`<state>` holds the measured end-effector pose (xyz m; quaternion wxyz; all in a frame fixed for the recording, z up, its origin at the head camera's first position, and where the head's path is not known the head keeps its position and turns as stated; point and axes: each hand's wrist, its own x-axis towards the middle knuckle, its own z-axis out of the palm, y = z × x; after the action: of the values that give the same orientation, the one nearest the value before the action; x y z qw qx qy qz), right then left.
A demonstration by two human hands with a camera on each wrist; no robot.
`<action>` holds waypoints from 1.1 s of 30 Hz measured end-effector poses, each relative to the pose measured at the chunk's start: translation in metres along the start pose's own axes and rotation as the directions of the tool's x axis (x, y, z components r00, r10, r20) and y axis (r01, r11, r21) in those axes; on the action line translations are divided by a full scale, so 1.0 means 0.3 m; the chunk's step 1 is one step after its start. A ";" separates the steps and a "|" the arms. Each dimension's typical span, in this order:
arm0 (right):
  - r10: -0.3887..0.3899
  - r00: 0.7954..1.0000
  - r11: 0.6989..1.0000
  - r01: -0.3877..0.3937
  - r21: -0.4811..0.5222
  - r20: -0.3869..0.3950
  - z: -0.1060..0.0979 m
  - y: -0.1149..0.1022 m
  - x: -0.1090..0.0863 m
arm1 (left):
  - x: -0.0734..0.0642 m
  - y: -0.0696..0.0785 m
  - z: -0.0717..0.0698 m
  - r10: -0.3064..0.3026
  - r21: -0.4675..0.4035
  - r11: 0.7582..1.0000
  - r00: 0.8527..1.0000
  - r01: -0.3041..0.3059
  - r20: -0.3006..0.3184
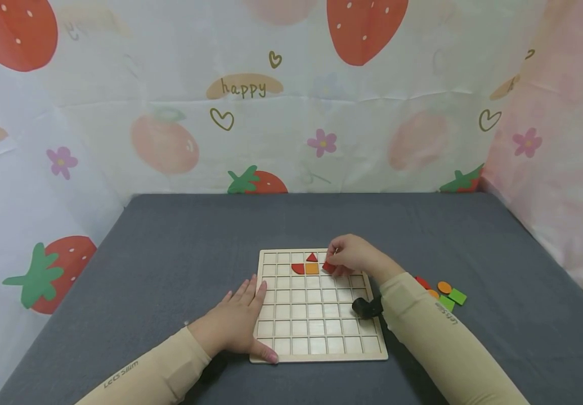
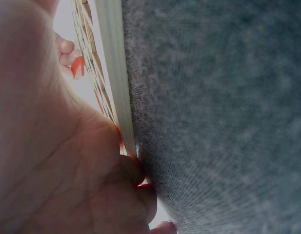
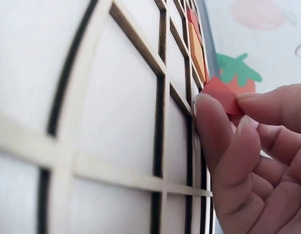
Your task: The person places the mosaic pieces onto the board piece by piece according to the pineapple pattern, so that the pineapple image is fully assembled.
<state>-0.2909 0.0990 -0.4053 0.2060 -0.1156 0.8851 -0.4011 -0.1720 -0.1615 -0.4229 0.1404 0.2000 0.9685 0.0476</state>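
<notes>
A wooden grid board [image 1: 303, 312] lies on the table. Near its far edge, an orange square tile [image 1: 312, 269] sits in a cell, with a red quarter-round tile [image 1: 298, 269] on its left and a red triangle tile [image 1: 312, 257] behind it. My right hand [image 1: 354, 257] pinches a red tile [image 3: 221, 95] between thumb and fingertips, just right of the orange square and close over the grid. My left hand [image 1: 233, 320] rests along the board's left edge, fingers straight, thumb at the near left corner.
To the right of the board, partly behind the right sleeve, lie loose tiles: an orange round one [image 1: 444, 287], a green square [image 1: 457, 296] and several others. A dark grey cloth [image 1: 195, 236] covers the table. Printed curtains [image 1: 352, 112] stand behind and at both sides.
</notes>
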 end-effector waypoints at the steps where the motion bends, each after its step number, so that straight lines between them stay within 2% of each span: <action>1: 0.000 1.000 1.000 0.000 0.015 -0.004 0.002 0.000 0.001 | -0.001 0.000 0.000 0.000 0.001 1.000 1.000 0.000 -0.001; 11: 0.046 0.998 0.988 -0.041 0.150 -0.035 0.012 0.002 0.012 | 0.000 0.002 -0.001 0.004 -0.015 1.000 1.000 -0.004 0.000; 24: 0.077 0.994 0.996 -0.080 -0.030 -0.083 0.000 0.009 0.006 | 0.001 0.002 -0.001 -0.005 -0.017 1.000 1.000 0.005 0.004; 33: 0.103 0.991 0.994 -0.105 -0.021 -0.089 -0.001 0.013 0.009 | -0.002 0.007 -0.008 -0.008 -0.011 1.000 1.000 0.008 0.011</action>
<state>-0.2935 0.1007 -0.4087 0.1860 -0.0540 0.9032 -0.3830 -0.1715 -0.1600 -0.4203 0.1470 0.1958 0.9682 0.0515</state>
